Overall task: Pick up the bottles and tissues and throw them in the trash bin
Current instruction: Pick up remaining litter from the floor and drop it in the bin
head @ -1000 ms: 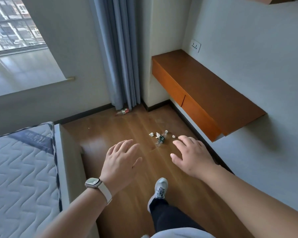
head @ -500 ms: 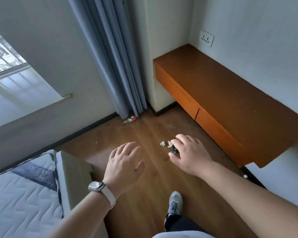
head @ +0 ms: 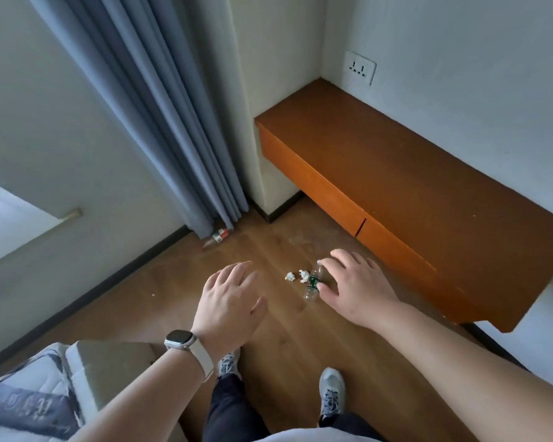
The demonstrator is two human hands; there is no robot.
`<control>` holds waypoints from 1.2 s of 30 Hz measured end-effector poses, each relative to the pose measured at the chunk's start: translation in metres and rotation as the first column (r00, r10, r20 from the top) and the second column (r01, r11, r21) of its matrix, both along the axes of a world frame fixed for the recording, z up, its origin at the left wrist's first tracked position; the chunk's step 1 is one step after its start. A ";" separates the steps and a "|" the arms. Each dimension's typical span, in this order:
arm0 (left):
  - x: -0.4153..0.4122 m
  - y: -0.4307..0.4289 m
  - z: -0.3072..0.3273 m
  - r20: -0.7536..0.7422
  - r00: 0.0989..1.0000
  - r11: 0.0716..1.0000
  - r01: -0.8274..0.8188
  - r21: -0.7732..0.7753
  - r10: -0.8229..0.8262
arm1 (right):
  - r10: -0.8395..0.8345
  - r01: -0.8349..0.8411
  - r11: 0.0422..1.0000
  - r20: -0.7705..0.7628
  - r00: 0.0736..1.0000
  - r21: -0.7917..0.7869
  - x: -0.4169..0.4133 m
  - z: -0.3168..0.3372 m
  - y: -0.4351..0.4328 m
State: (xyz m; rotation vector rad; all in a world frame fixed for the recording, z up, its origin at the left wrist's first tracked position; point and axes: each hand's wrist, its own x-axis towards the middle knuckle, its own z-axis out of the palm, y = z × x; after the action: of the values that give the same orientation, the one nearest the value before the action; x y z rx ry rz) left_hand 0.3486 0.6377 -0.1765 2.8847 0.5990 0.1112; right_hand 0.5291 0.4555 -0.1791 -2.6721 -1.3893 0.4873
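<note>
Step in hand: approach to the first pickup. Nothing is collected yet. You stand over the floor (head: pixel 173 314) with both arms stretched forward.

Left hand (head: pixel 229 301): palm down, fingers loosely spread, holding nothing, with a watch (head: pixel 181 339) on the wrist.

Right hand (head: pixel 355 288): palm down, relaxed, empty. Its thumb and forefinger overlap the clear bottle (head: pixel 313 283) in this view. You are upright with your feet below, so I judge the hand to be well above the bottle, not in contact.

Task items:
- The clear bottle has a green label and lies on its side on the floor, just out from the front of the wall-mounted desk (head: pixel 412 186).
- Two crumpled white tissues (head: pixel 290 276) lie just to its left, close together.
- A second bottle (head: pixel 219 235) (red-and-white label, partly under the hem) lies at the foot of the grey curtain (head: pixel 160 122), well apart from the cluster.
- The trash bin is not in view.

A corner of the bed (head: pixel 29 397) shows at lower left.

Next move, as judged: crouch and bring the right hand down to wrap the clear bottle round its middle. The left hand is placed to pinch up the tissues. They look light and loose, so gather them against the palm. The curtain bottle needs a separate reach, and you must locate the bin before carrying anything.
</note>
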 end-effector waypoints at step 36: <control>0.202 0.126 -0.543 -0.154 0.887 0.886 0.392 -0.247 -0.436 | -0.476 0.448 0.875 -0.150 0.867 -0.185 0.075 -0.514 0.100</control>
State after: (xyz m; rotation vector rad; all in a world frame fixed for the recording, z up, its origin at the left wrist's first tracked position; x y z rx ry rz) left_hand 0.5509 0.7636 -0.7192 2.7584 0.0011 -0.2990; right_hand 0.6044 0.5560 -0.6928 -2.8413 -0.6425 0.7845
